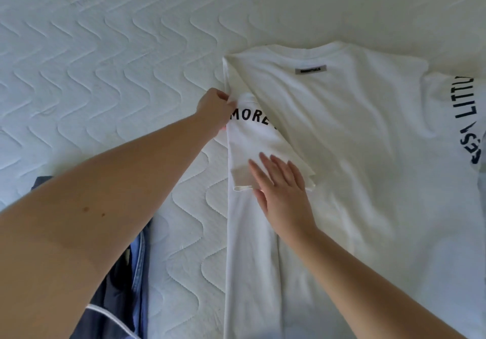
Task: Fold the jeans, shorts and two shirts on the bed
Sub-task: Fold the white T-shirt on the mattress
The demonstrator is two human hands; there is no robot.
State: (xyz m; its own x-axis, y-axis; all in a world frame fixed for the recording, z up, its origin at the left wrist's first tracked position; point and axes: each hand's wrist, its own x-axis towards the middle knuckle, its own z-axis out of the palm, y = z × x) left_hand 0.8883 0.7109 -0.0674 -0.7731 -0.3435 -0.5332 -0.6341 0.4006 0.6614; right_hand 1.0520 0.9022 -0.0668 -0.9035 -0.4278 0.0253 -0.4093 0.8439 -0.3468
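Observation:
A white T-shirt (349,154) lies back side up on the bed, with a grey neck label and black lettering on both sleeves. Its left side is folded inward along a straight edge. The left sleeve (263,144), printed "MORE", is turned back down over that fold. My left hand (214,108) pinches the fold's edge at the top of the sleeve. Fingers straight, my right hand (281,188) presses flat on the sleeve's hem. The right sleeve (470,117) lies spread out at the frame's right edge.
The bed's white quilted mattress cover (105,62) fills the left and top. A pile of dark navy and light blue clothes (126,286) lies at the lower left, partly hidden under my left forearm.

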